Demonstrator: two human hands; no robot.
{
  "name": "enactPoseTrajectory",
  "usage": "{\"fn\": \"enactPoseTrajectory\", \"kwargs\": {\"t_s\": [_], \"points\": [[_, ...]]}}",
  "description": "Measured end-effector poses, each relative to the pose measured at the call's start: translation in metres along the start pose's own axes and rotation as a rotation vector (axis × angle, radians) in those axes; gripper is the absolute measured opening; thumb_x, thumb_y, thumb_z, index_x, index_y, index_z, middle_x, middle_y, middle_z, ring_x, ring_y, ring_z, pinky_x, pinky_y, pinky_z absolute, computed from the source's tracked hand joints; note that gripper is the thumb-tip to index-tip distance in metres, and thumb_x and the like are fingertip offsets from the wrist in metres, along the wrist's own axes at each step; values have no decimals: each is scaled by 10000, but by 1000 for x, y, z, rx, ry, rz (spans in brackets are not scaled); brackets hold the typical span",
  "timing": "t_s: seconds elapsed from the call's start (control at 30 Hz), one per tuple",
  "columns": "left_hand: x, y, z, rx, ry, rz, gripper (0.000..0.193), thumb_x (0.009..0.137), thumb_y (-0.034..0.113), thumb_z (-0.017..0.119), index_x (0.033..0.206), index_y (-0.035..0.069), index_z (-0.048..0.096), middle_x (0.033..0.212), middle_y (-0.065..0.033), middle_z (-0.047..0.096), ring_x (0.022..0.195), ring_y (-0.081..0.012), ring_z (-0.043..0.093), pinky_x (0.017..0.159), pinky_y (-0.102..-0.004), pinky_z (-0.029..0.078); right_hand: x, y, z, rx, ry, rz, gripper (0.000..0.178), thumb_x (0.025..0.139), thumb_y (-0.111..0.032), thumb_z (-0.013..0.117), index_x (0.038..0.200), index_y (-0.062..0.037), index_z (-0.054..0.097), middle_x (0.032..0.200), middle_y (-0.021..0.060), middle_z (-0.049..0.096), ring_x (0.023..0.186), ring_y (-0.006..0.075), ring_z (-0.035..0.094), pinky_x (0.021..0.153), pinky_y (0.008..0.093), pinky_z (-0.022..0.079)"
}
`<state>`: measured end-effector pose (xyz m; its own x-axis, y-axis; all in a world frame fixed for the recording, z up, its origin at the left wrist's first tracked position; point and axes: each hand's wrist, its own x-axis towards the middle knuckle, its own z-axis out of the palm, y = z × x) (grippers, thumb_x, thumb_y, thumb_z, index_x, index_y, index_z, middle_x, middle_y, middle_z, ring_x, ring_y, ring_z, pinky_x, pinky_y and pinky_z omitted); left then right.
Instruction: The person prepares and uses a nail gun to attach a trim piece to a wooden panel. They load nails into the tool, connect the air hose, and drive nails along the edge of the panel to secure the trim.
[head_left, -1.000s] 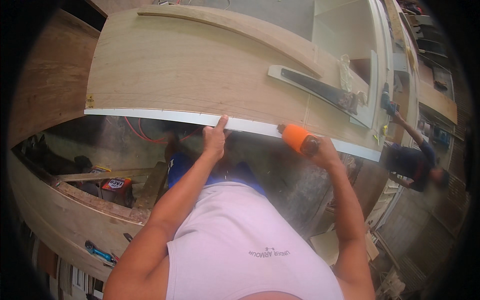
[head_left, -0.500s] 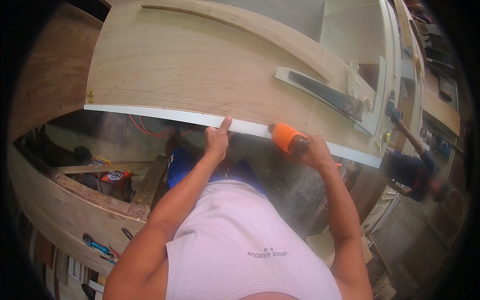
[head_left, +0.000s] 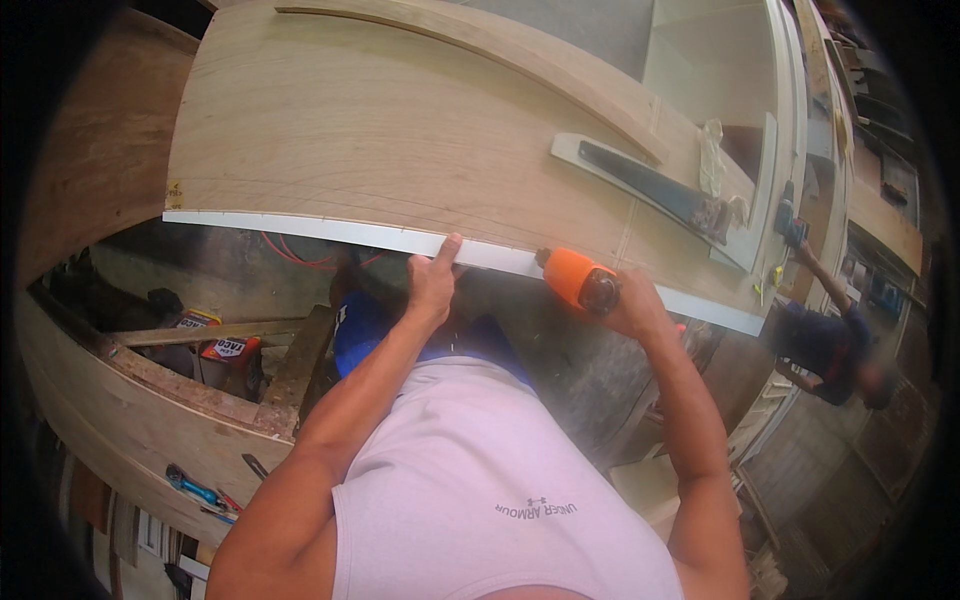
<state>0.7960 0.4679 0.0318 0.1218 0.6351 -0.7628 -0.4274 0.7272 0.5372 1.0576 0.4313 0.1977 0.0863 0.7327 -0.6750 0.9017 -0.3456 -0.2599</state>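
Note:
A large plywood panel (head_left: 370, 120) lies flat in front of me, with a white strip (head_left: 330, 229) along its near edge. My left hand (head_left: 432, 288) pinches that strip near its middle, thumb on top and the other fingers bent below, partly hidden. To its right, my right hand (head_left: 640, 305) is wrapped around an orange nail gun (head_left: 572, 277), whose dark nose is at the panel's near edge. Whether the nose touches the strip I cannot tell. Pencil lines run along the panel close to the strip.
On the panel's right lie a handsaw (head_left: 640, 182), a crumpled plastic bag (head_left: 711, 160) and a long wooden board (head_left: 470, 45). A co-worker (head_left: 825, 345) holds a drill (head_left: 790, 215) at far right. Lower left are red cans (head_left: 232, 355) and a blue-handled tool (head_left: 195, 487).
The panel's left end sits slightly farther left in view. The co-worker's drill has shifted slightly. My hands keep nearly the same places, the left still on the strip and the right on the nail gun.

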Motion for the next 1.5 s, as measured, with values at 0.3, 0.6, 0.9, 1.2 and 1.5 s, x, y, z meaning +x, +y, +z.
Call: {"fn": "enactPoseTrajectory", "kwargs": {"t_s": [0.3, 0.6, 0.9, 1.2, 1.5], "points": [[6, -8, -3, 38, 12, 7, 303, 965, 253, 748, 953, -32, 646, 970, -89, 659, 860, -160, 664, 807, -354, 603, 2, 10, 3, -44, 5, -32, 255, 739, -180, 766, 958, -51, 742, 816, 247, 701, 807, 442, 679, 729, 484, 538], [-1, -11, 1, -49, -50, 34, 318, 961, 236, 743, 1143, -9, 653, 1067, -82, 680, 958, -191, 671, 951, -400, 574, -64, 72, -11, 106, 128, 21, 392, 750, -307, 848, 1023, -45, 743, 859, 207, 727, 824, 416, 692, 735, 452, 543], [-6, -28, 19, -33, -66, 18, 315, 952, 229, 756, 1129, -9, 650, 1090, -84, 671, 983, -187, 663, 935, -396, 576, -49, 67, 15, 112, 125, 12, 348, 722, -179, 796, 1050, -71, 754, 860, 216, 724, 835, 423, 692, 744, 455, 545], [-6, -30, 22, -22, -34, 9, 301, 939, 235, 778, 1022, -28, 659, 1028, -81, 659, 961, -168, 649, 908, -392, 579, -42, 59, 28, 1, 84, -26, 452, 714, -178, 763, 1163, -128, 732, 858, 193, 734, 816, 400, 703, 773, 470, 569], [-9, -28, 22, 26, -36, 13, 332, 949, 271, 769, 1159, 48, 641, 1111, -45, 672, 1047, -160, 650, 905, -372, 566, -69, 43, 28, -4, -18, 31, 488, 741, -189, 774, 1225, -187, 708, 950, 167, 741, 886, 398, 694, 784, 490, 546]]}}
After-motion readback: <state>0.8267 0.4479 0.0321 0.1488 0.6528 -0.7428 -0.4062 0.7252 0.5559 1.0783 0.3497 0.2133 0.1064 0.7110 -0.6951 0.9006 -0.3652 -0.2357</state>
